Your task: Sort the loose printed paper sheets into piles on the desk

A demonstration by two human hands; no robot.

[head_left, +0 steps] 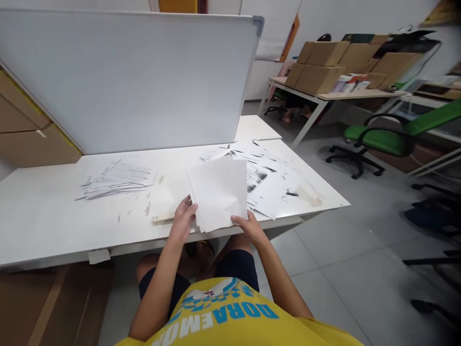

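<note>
A few white sheets of paper (219, 192) are held together over the table's front edge. My left hand (184, 218) grips their left side, thumb on top. At the lower right corner my right hand (249, 226) pinches them, its thumb on the upper face and its other fingers hidden underneath. Behind and to the right lies a loose spread of printed sheets (257, 178), some with dark smudges. A stack of papers (118, 180) rests further left. Close to my left hand, a pale flat pad (167, 199) lies at the table edge, partly covered.
A large whiteboard (129, 81) stands across the back of the white table (43, 211). Cardboard boxes (39, 144) sit behind it at left. To the right are a green chair (382, 137) and another table (345, 95) piled with boxes. Small scraps dot the tabletop.
</note>
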